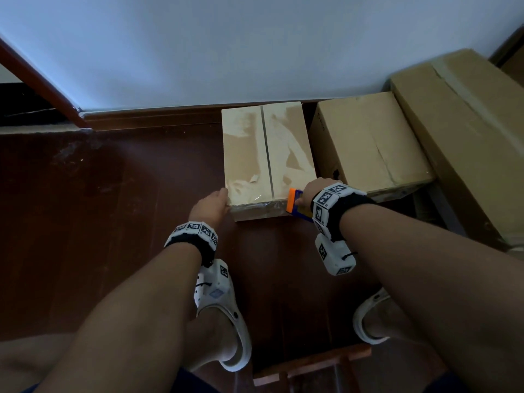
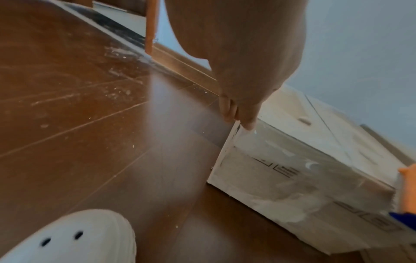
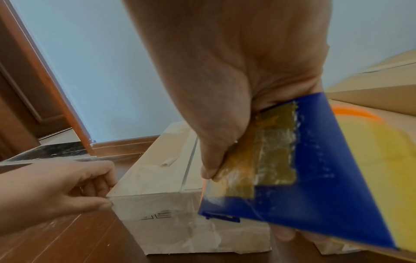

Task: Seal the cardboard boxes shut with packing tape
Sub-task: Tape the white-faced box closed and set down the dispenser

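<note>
With my left hand (image 1: 211, 204) pinching the tape end at the near-left corner of the box (image 1: 268, 154) on the floor and my right hand (image 1: 307, 194) gripping the tape dispenser (image 1: 295, 204) at its near-right corner, I reckon the stretched tape (clear, hard to see) could wrinkle or peel loose if either hand slackens.

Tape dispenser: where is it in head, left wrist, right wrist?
Head: tape dispenser, centre right, in the right hand at the box's near right corner.
Left wrist: only its orange and blue edge at the far right.
Right wrist: fills lower right.
Shared landmark: the box's top seam.
</note>
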Demonstrator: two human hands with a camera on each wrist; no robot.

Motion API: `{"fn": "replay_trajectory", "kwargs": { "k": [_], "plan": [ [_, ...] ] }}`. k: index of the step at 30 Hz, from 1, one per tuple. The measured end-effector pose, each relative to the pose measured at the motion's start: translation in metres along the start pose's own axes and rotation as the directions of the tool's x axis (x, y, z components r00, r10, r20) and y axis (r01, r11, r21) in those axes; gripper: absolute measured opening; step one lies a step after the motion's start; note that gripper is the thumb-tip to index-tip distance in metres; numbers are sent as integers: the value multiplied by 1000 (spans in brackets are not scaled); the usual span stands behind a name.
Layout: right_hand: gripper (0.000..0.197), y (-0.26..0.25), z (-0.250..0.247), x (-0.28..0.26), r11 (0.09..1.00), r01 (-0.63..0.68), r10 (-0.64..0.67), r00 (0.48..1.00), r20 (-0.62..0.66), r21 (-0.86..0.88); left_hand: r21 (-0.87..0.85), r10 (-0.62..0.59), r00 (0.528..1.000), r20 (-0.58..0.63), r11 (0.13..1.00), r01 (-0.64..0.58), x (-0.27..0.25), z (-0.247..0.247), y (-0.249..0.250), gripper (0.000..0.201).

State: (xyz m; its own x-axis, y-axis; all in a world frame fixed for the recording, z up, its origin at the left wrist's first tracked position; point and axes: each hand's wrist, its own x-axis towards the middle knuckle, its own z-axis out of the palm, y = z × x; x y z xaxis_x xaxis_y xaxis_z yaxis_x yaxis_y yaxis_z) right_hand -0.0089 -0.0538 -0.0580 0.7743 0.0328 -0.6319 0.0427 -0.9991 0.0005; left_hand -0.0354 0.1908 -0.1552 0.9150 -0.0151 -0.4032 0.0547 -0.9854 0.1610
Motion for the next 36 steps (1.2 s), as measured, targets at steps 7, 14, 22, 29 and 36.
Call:
{"fn": "replay_trajectory", "kwargs": {
  "k": [7, 14, 22, 29, 36],
  "plan": [
    [42, -10, 2, 13, 981, -74, 86, 995, 59, -181, 396, 159, 981, 115, 898, -192, 12, -26, 16, 35],
    [39, -5, 8, 18, 974, -110, 113, 994, 0, -197, 394, 125, 991, 57, 909, -137, 15, -25, 27, 45],
    [53, 9, 6, 15, 986, -78, 80, 997, 7, -150, 118, 476, 878, 55, 870, -479, 15, -3, 49, 65],
    [56, 18, 10, 11, 994, -49, 46, 998, -40, -99, 112, 448, 894, 33, 887, -448, 12, -1, 37, 85],
    [56, -1, 19, 9, 998, 20, -24, 998, -66, -63, 143, 436, 900, -5, 891, -431, 16, 1, 5, 75]
  ]
}}
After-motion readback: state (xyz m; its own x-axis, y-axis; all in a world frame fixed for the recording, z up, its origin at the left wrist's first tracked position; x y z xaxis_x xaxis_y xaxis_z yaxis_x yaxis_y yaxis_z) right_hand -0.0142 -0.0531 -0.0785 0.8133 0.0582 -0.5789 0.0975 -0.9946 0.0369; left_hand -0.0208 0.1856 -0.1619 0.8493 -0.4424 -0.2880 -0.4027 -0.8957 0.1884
